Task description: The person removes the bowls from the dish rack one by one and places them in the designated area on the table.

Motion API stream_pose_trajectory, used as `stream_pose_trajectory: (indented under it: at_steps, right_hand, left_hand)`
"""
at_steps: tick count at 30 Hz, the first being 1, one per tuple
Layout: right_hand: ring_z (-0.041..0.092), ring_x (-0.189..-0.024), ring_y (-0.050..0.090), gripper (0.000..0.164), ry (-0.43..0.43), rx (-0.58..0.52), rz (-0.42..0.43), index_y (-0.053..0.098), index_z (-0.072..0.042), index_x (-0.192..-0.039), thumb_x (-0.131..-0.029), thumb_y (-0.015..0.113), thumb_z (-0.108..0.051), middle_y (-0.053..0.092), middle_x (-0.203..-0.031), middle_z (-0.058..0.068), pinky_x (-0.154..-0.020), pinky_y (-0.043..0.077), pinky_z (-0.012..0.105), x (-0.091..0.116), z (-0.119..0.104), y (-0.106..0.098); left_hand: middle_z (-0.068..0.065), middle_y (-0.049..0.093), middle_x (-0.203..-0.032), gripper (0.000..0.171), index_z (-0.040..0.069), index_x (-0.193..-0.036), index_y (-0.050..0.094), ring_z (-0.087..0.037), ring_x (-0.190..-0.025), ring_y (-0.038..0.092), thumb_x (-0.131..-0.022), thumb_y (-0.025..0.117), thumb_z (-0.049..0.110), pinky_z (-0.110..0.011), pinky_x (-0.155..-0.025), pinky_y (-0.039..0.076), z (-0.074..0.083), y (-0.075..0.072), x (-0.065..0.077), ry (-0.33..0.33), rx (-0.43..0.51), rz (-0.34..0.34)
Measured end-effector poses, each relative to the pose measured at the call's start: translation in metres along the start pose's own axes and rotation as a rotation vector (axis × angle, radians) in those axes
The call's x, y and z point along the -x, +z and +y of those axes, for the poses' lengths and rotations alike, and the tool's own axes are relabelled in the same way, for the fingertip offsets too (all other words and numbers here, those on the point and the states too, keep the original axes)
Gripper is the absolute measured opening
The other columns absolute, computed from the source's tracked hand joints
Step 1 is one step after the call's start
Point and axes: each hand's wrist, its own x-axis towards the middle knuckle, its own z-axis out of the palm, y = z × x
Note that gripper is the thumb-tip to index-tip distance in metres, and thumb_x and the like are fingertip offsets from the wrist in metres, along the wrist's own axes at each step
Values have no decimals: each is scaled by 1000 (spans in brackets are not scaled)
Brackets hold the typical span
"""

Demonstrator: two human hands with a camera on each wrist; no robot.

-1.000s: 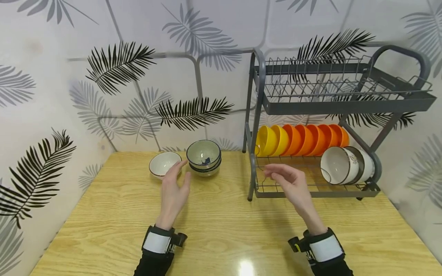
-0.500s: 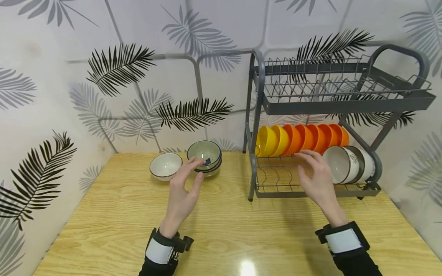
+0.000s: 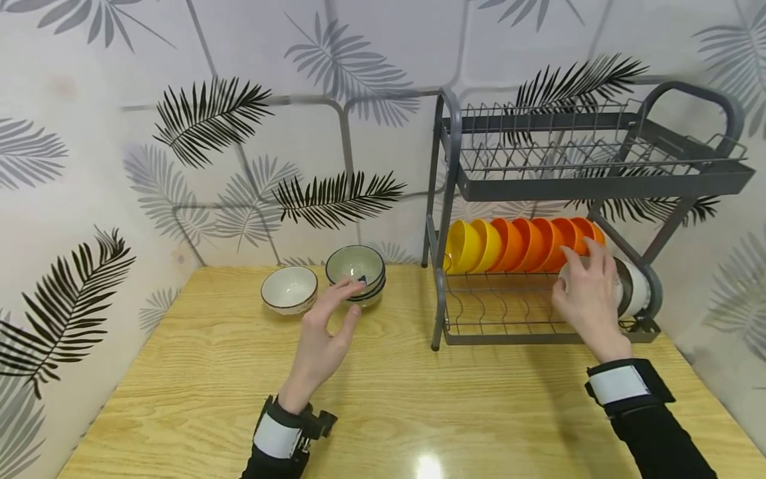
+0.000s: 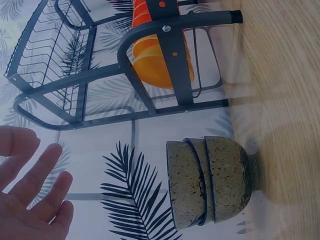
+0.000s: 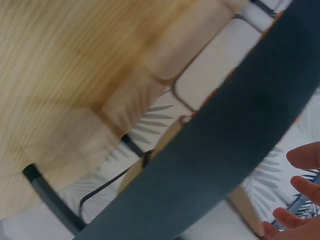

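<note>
Likely for draining, the grey metal rack (image 3: 598, 185) props round white ceramic bowls (image 3: 639, 287) edgewise behind the loosely spread right hand (image 3: 589, 299); to the rack's left, the left hand (image 3: 323, 342) is relaxed, empty.

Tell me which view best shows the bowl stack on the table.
The left wrist view: there the bowl stack shows large, side-on and uncovered. The head view shows it smaller, from above, partly behind the fingers of the left hand. The right wrist view misses it.

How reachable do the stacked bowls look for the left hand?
Probably yes: the left hand looks free and near the stacked bowls, and the left wrist view shows nothing standing between them.
</note>
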Motion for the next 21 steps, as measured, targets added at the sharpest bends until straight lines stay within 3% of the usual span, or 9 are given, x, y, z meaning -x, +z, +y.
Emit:
stream_pose_trajectory:
  at_steps: [7, 13, 21]
  right_hand:
    - [57, -132, 34, 51, -34, 98, 5, 51, 14, -128, -79, 65, 7, 37, -143, 36, -117, 25, 70, -3, 17, 1]
    - [58, -119, 46, 53, -55, 126, -23, 51, 13, -130, -80, 64, 6, 49, -133, 38, -108, 35, 71, -5, 26, -1]
    - [55, -111, 53, 53, -98, 141, -22, 53, 11, -130, -78, 62, 12, 58, -121, 36, -102, 43, 67, -6, 35, 0]
  left_hand:
    - [-13, 69, -130, 34, 2, -127, 66, -34, -136, 54, -93, 64, -3, -53, -118, 39, 2, 2, -1, 1, 7, -34]
    - [-13, 69, -131, 33, 3, -127, 66, -32, -137, 54, -94, 63, -2, -49, -118, 39, 3, 1, -1, -8, 2, -64]
    - [-15, 70, -128, 33, 2, -124, 68, -34, -133, 57, -92, 65, -4, -51, -116, 42, 1, 4, 1, 34, -13, -62]
